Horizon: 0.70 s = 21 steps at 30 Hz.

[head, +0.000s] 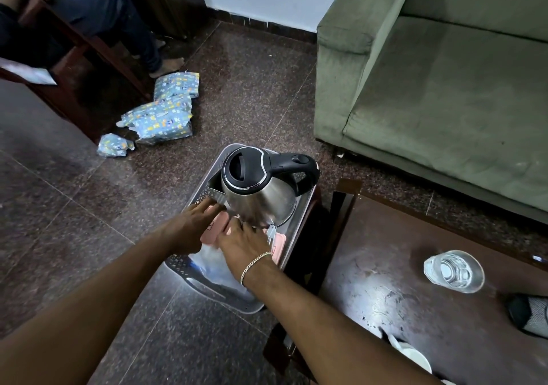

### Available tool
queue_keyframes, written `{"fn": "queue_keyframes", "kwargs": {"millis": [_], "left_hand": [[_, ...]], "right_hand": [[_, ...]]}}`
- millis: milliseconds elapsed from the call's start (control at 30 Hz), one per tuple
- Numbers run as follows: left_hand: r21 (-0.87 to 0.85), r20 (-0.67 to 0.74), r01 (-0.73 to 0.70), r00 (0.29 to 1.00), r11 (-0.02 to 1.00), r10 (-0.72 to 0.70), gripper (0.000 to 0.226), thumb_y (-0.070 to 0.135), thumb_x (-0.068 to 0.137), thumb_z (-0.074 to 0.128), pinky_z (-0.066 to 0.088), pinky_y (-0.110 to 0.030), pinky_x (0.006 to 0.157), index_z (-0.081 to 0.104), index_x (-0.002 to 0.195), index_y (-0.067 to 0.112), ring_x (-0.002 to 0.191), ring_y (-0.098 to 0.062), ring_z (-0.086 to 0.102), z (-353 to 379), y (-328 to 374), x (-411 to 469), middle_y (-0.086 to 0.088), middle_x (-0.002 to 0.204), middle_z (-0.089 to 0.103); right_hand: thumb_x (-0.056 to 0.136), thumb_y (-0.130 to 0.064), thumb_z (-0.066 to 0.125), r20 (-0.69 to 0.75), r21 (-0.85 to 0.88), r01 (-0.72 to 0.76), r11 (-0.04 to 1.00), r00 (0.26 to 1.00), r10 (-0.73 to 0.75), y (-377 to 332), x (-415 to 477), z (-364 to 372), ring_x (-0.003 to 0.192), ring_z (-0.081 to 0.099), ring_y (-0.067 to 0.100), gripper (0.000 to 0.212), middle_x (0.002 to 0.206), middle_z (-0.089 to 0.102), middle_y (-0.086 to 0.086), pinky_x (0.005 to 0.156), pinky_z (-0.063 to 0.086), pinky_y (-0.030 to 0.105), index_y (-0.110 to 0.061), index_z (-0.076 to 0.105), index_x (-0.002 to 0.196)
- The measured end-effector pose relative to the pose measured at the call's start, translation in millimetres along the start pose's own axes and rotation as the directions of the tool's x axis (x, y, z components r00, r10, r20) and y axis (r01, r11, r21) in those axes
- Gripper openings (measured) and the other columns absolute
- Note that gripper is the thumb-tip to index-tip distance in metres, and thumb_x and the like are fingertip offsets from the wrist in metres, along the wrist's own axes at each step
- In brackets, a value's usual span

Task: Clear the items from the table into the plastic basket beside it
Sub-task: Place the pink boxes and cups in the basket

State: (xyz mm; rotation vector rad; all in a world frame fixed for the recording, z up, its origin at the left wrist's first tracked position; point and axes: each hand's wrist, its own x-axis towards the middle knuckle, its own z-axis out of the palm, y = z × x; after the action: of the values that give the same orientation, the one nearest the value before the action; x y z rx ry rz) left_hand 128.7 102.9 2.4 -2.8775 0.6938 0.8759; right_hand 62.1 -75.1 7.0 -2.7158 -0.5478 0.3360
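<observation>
A steel kettle (258,188) with a black lid and handle sat inside the grey plastic basket (204,283) on the floor, just left of the dark table (415,304). Both hands reached into the basket at the kettle's base: the left hand (189,227) and the right hand (241,245), a chain on its wrist, lay over a pink item (221,227). On the table stood a clear glass (453,271).
</observation>
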Motion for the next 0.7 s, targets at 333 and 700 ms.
{"fn": "queue_keyframes", "kwargs": {"millis": [333, 700], "left_hand": [[0.214, -0.069, -0.035, 0.996, 0.976, 0.051, 0.106, 0.008, 0.065, 0.080, 0.049, -0.032, 0.099, 0.029, 0.156, 0.022, 0.124, -0.026, 0.045, 9.2, -4.8, 3.0, -0.001, 0.152, 0.038], [0.235, -0.098, -0.050, 0.992, 0.971, 0.075, 0.103, 0.014, 0.065, 0.089, 0.049, -0.035, 0.100, 0.039, 0.154, 0.018, 0.120, -0.028, 0.053, 8.3, -3.5, -4.6, -0.004, 0.152, 0.047]], "right_hand": [[0.081, -0.004, 0.062, -0.018, -0.037, -0.082, 0.996, 0.997, 0.081, 2.3, -25.8, 15.8, 0.105, 0.055, 0.035, 0.026, 0.098, 0.069, 0.015, 0.085, 0.039, 0.051, -0.016, 0.060, 0.104], [0.092, -0.004, 0.047, -0.089, 0.000, -0.176, 0.984, 0.981, 0.175, -1.7, -19.8, 19.9, 0.108, 0.049, 0.037, 0.026, 0.111, 0.059, 0.014, 0.086, 0.038, 0.052, -0.016, 0.064, 0.108]]}}
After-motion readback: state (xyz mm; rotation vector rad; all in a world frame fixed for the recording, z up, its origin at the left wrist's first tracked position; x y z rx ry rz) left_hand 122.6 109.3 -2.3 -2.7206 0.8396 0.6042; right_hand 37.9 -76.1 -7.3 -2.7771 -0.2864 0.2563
